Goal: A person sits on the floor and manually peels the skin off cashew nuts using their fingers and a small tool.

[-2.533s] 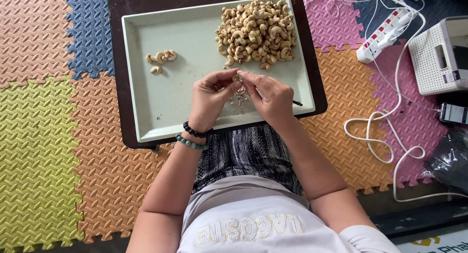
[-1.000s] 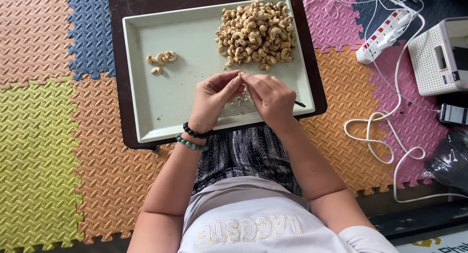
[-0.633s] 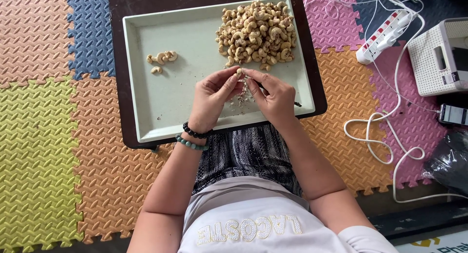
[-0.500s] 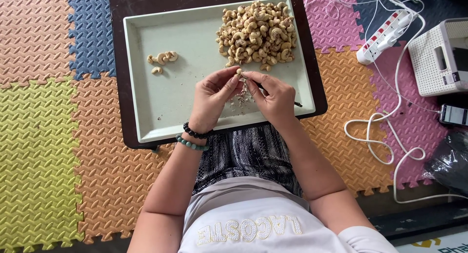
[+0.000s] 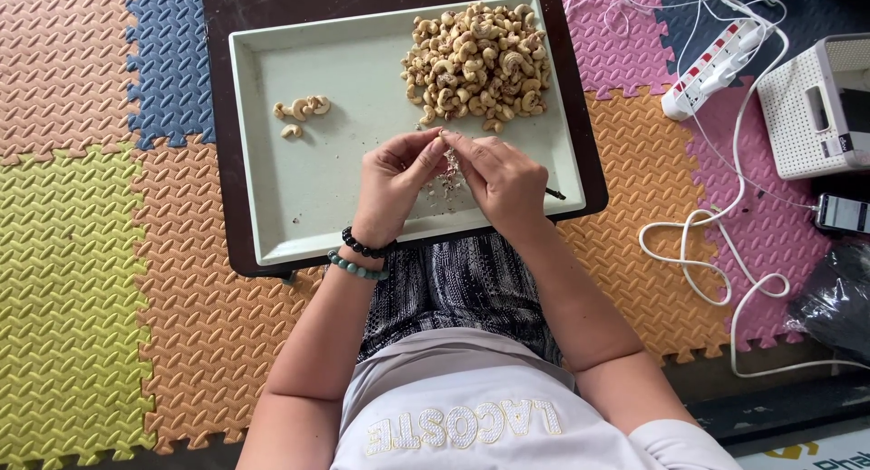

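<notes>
A pale green tray rests on a dark board over my lap. At its far right lies a heap of unpeeled cashew nuts. A few peeled cashews sit at the tray's left. My left hand and my right hand meet above the tray, fingertips pinching one cashew nut between them. My right hand also holds a thin dark tool whose tip sticks out past the palm. Bits of skin lie on the tray under my hands.
Coloured foam mats cover the floor. To the right lie a white power strip with looped white cable, a white perforated box, a phone and a dark plastic bag.
My hands have stayed over the tray, fingers shifting slightly as they work the nut. More skin flakes lie beneath them.
</notes>
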